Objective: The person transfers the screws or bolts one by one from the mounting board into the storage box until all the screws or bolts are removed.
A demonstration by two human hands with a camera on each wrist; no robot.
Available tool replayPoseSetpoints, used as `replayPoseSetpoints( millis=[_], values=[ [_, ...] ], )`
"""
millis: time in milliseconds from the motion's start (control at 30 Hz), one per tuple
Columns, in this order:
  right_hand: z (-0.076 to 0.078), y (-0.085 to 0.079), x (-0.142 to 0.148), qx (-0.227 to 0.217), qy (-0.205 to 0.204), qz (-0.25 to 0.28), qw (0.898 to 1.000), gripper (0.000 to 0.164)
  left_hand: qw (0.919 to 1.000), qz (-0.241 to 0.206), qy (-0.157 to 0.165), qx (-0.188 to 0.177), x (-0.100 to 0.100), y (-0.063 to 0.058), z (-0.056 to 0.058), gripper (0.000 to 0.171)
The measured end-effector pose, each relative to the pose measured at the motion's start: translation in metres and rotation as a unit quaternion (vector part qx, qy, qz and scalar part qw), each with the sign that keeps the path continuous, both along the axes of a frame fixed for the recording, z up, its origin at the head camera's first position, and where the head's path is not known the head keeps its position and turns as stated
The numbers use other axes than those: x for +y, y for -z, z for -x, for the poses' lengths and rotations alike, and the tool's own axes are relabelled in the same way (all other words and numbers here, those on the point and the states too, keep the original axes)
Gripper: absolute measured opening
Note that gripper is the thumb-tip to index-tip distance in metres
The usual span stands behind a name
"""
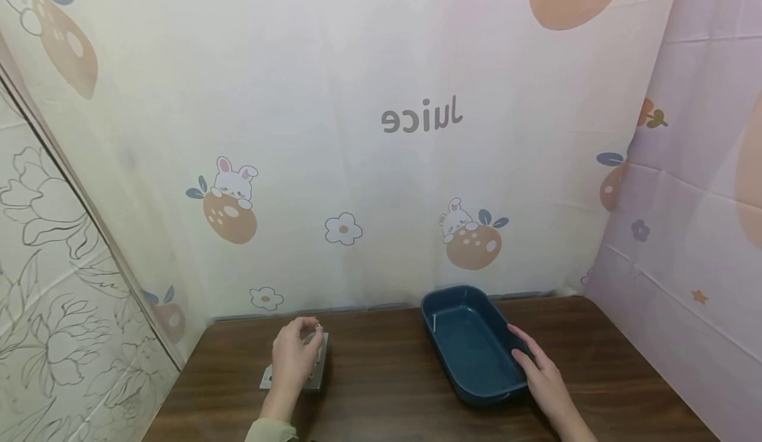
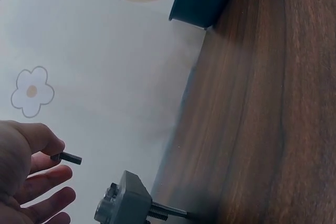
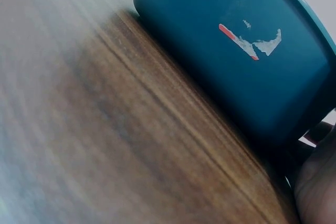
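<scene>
My left hand [image 1: 294, 359] is raised over a grey metal block [image 1: 315, 383] on the left of the table. Between thumb and finger it pinches a short dark bolt [image 2: 71, 158], threaded end pointing away from the hand; the other fingers are spread loosely. In the left wrist view the block [image 2: 134, 196] has bolt heads on one face and threaded shanks sticking out of the other. My right hand [image 1: 546, 384] holds the right side of a dark blue rectangular tray [image 1: 470, 346], thumb at the rim. Nothing shows inside the tray.
A brown wood-grain table [image 1: 375, 369] carries both things, with a stretch of bare wood between block and tray. Printed cloth curtains [image 1: 357, 164] hang behind the table and at both sides. The tray's outer wall bears a torn label scrap [image 3: 251, 44].
</scene>
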State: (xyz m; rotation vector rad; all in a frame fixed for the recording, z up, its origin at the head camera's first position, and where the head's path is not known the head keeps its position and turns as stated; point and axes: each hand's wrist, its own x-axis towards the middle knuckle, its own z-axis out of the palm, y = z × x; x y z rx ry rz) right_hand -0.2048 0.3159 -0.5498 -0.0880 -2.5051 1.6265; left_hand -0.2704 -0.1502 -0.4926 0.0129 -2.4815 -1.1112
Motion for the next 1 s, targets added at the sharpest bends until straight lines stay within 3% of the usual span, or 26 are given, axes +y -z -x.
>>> replayPoseSetpoints(
  millis=[800,1000],
  values=[
    [0.000,0.000,-0.001,-0.002,0.002,0.002,1.000,0.056,0.9990,0.010,0.013,0.043,0.009,-0.011,-0.006,0.013],
    [0.001,0.001,0.000,-0.002,0.003,0.006,1.000,0.056,0.9995,0.007,0.009,0.029,0.007,-0.012,-0.003,0.015]
  ],
)
